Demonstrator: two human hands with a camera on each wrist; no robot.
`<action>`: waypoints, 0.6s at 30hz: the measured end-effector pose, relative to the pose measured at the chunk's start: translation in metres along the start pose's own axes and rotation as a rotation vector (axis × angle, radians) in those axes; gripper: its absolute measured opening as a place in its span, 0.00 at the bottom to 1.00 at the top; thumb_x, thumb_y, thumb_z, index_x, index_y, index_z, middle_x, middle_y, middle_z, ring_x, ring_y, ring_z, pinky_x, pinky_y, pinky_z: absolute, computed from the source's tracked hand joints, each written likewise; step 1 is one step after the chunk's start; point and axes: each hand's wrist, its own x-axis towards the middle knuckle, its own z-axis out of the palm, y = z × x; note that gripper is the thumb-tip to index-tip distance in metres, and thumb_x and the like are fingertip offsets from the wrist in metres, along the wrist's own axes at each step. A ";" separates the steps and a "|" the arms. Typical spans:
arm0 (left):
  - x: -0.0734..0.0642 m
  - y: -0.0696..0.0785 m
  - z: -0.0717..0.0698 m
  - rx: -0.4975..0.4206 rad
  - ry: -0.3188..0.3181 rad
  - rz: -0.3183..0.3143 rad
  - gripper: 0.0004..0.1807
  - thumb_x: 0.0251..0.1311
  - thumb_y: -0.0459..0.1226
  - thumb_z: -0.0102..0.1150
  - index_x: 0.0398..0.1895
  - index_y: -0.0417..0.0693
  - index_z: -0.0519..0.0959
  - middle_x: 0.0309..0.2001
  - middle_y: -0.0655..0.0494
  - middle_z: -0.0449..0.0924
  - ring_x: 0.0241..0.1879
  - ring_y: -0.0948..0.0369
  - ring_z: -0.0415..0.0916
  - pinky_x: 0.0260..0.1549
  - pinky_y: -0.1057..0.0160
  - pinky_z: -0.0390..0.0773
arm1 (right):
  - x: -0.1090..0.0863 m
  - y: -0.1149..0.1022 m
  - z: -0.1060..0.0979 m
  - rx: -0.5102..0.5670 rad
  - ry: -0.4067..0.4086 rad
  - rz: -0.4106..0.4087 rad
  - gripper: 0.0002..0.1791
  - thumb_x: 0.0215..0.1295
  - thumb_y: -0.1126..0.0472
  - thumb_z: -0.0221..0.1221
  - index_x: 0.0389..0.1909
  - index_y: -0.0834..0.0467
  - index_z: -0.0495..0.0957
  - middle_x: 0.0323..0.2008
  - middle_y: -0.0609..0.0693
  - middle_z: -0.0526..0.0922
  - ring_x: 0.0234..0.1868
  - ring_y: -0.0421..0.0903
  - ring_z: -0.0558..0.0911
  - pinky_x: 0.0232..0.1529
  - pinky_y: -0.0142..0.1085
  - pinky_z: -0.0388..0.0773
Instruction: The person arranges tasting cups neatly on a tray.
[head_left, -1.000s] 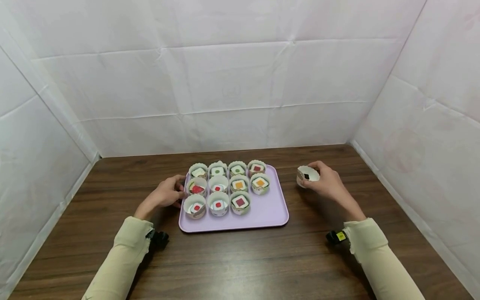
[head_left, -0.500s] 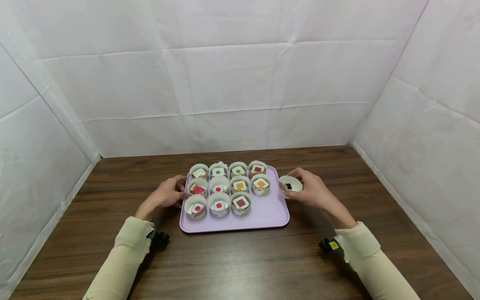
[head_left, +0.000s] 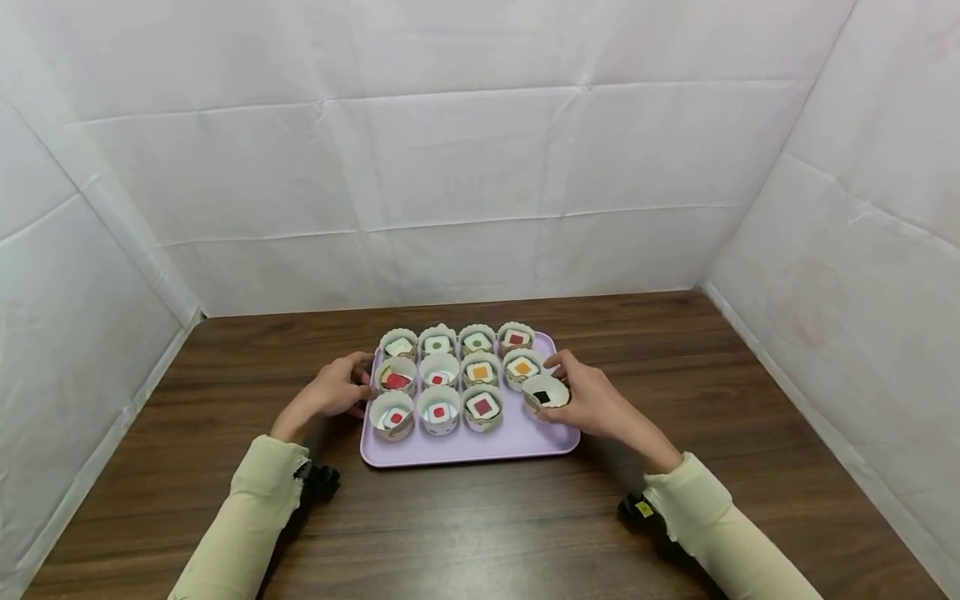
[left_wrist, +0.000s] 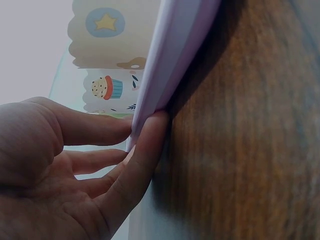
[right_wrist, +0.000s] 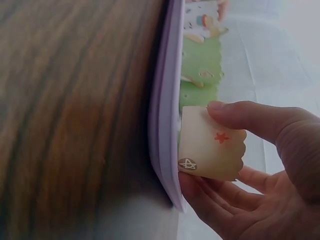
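Observation:
A purple tray (head_left: 465,454) carries rows of paper baking cups with small white, coloured-centre pieces inside. My left hand (head_left: 339,387) pinches the tray's left rim, thumb on the inner side and a finger on the outer side in the left wrist view. Between thumb and fingers my right hand (head_left: 588,396) grips a cream paper baking cup (right_wrist: 212,145) with a red star print. In the head view this held cup has a black square inside it and is at the tray's right part, just in front of a cup with an orange-centred piece (head_left: 522,367). Whether its base touches the tray cannot be told.
The tray lies on a dark wooden table (head_left: 450,533). White sheeted walls (head_left: 457,183) enclose the table's back and both sides. A cup with a dark red-centred piece (head_left: 482,407) stands left of the held cup.
My right hand has carried the paper baking cup leftward from the table's right side to over the tray. My left hand stays at the tray's left rim.

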 end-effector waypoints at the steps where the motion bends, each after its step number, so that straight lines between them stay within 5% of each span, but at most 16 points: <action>1: 0.000 0.000 0.000 0.001 -0.001 0.005 0.37 0.67 0.26 0.57 0.77 0.29 0.56 0.48 0.36 0.73 0.33 0.54 0.81 0.31 0.58 0.90 | 0.000 -0.001 0.002 0.000 0.000 0.002 0.39 0.52 0.55 0.78 0.61 0.61 0.69 0.51 0.62 0.86 0.52 0.55 0.85 0.51 0.50 0.83; 18: 0.000 0.002 0.001 0.007 0.000 0.006 0.37 0.67 0.26 0.57 0.77 0.29 0.56 0.49 0.36 0.73 0.33 0.54 0.80 0.31 0.59 0.90 | 0.000 -0.019 0.022 0.045 0.028 0.056 0.49 0.49 0.56 0.81 0.68 0.63 0.63 0.49 0.62 0.86 0.51 0.54 0.85 0.52 0.49 0.84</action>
